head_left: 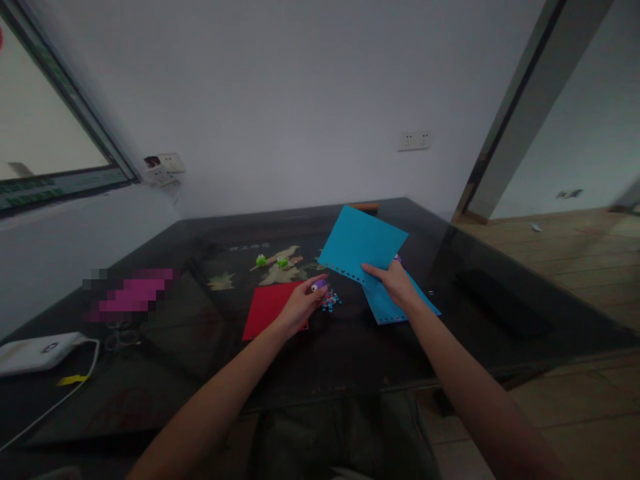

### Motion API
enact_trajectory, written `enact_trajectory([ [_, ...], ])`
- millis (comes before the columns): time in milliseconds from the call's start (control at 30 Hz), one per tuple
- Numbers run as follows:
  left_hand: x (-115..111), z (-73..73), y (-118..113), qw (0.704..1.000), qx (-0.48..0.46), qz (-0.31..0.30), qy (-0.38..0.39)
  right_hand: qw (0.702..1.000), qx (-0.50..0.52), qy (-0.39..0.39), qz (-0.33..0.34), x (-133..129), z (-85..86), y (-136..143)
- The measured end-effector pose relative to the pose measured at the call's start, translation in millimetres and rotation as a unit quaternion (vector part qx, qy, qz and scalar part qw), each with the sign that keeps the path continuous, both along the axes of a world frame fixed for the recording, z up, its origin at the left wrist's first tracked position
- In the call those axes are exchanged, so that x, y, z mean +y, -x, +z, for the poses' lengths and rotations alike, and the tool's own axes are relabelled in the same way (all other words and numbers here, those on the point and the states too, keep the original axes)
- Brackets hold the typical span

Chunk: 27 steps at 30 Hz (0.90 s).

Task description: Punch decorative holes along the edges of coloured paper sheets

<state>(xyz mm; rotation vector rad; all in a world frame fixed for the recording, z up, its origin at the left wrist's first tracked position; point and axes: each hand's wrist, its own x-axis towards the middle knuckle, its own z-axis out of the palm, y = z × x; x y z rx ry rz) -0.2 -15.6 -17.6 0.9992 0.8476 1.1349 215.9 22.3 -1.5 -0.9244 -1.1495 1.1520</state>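
My left hand [300, 303] is closed around a small purple figure [319, 285] with a round white eye. It is above the red sheet [273, 303] and beside a little pile of blue and red paper bits [330, 303]. My right hand [393, 283] pinches a blue sheet [365, 240] by its lower edge, along which a row of holes runs. That sheet is raised and tilted. Under the right hand, a second blue sheet [385, 307], also with holes, lies on the table. Another purple piece [397, 257] is partly hidden behind the right hand.
Two green figures with eyes [261, 260] sit farther back on the dark glossy table [345, 360]. At left are a pink item [135, 293], scissors [123, 335] and a white device [43, 353] with a cable. A black flat object [500, 303] lies at right.
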Motion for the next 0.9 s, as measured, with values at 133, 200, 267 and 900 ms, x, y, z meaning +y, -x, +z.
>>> enact_trajectory([
  [133,-1,0.3,4,1.0,-0.015,0.003,-0.006,1.0,0.002,-0.016,0.002,3,-2.4,-2],
  [200,-1,1.6,5,1.0,0.0,-0.002,-0.021,1.0,0.01,-0.011,-0.003,4,-3.9,-2],
  [267,1,1.6,6,0.999,0.029,-0.006,-0.036,1.0,0.022,-0.005,-0.01,4,-5.0,-2],
  [900,5,3.9,11,0.99,0.099,0.053,-0.091,0.983,-0.142,-0.106,-0.054,-1,3.1,-2],
])
